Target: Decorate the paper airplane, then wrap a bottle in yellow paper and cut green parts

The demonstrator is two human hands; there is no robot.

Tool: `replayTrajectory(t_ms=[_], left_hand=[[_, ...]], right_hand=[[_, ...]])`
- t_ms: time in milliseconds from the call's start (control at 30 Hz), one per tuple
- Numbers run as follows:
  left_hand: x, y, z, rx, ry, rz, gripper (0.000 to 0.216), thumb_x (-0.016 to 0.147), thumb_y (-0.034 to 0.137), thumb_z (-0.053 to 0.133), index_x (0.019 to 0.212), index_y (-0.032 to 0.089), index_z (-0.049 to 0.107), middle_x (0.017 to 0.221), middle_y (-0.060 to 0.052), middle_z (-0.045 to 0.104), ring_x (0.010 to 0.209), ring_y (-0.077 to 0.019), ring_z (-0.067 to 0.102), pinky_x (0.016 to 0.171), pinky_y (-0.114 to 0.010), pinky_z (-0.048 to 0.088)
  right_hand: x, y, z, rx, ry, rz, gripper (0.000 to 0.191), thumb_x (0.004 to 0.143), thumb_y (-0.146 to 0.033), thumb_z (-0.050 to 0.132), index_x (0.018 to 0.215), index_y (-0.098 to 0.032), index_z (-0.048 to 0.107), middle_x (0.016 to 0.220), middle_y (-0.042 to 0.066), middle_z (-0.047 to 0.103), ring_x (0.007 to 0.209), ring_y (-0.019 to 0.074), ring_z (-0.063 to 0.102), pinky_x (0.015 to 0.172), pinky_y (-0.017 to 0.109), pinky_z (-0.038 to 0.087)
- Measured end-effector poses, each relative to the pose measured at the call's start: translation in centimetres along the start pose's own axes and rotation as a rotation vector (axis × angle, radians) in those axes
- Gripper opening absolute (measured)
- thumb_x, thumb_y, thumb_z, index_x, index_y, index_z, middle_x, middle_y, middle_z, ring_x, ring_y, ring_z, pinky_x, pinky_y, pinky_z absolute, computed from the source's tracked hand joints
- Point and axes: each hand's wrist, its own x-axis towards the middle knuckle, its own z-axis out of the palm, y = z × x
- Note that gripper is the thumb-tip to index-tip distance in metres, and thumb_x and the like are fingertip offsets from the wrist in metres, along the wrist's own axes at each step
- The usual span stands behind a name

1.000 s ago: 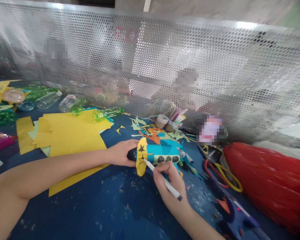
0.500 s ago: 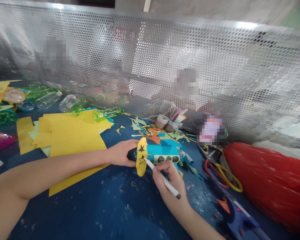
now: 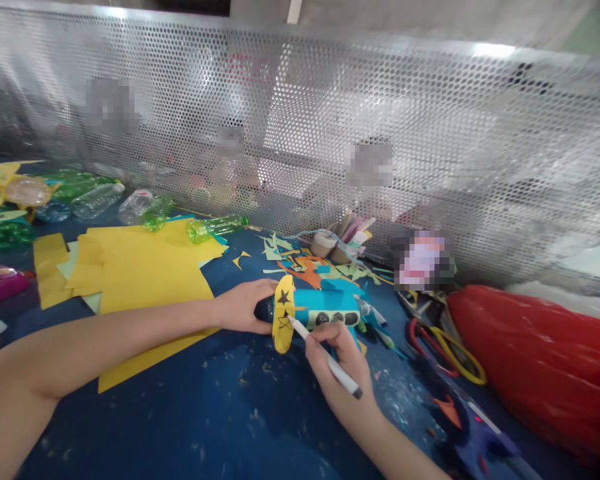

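A plastic bottle wrapped in blue paper [image 3: 307, 300] lies on its side at the middle of the table, with a pale strip of dark round spots along it. My left hand [image 3: 245, 307] is closed around its dark left end. Across the bottle, beside those fingers, sits a yellow paper piece [image 3: 283, 340] with rounded ends. One black star on it is filled in; the lower one is mostly an outline. In my right hand [image 3: 343, 360] is a white marker [image 3: 347, 383], held like a pen, its tip at the outlined star.
Yellow paper sheets [image 3: 150, 267] lie left, with plastic bottles [image 3: 97, 200] behind. Paper scraps [image 3: 305, 270] and small cups [image 3: 324, 243] are beyond the work. At right are scissors [image 3: 455, 360], a blue glue gun [image 3: 480, 433] and a red bag [image 3: 535, 360]. A perforated metal screen [image 3: 300, 133] runs behind.
Almost nothing differs. The marker tip stays on the outlined star, and both hands keep their places.
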Motion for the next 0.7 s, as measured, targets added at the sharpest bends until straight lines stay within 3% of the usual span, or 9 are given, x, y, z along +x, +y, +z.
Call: replayTrajectory(t_ms=[700], left_hand=[[-0.01,-0.05,-0.07,-0.006,-0.005,-0.002,0.064,0.068,0.037,0.072,0.124,0.019,0.048,0.128,-0.011,0.055,0.118,-0.0271,0.052,0.1,-0.04,0.041]], right_hand=[[0.09,-0.12,-0.06,0.013,0.03,-0.134,0.017,0.084,-0.016,0.05,0.07,-0.023,0.042,0.065,-0.002,0.048,0.06,0.0141,0.049,0.054,0.027,0.04]])
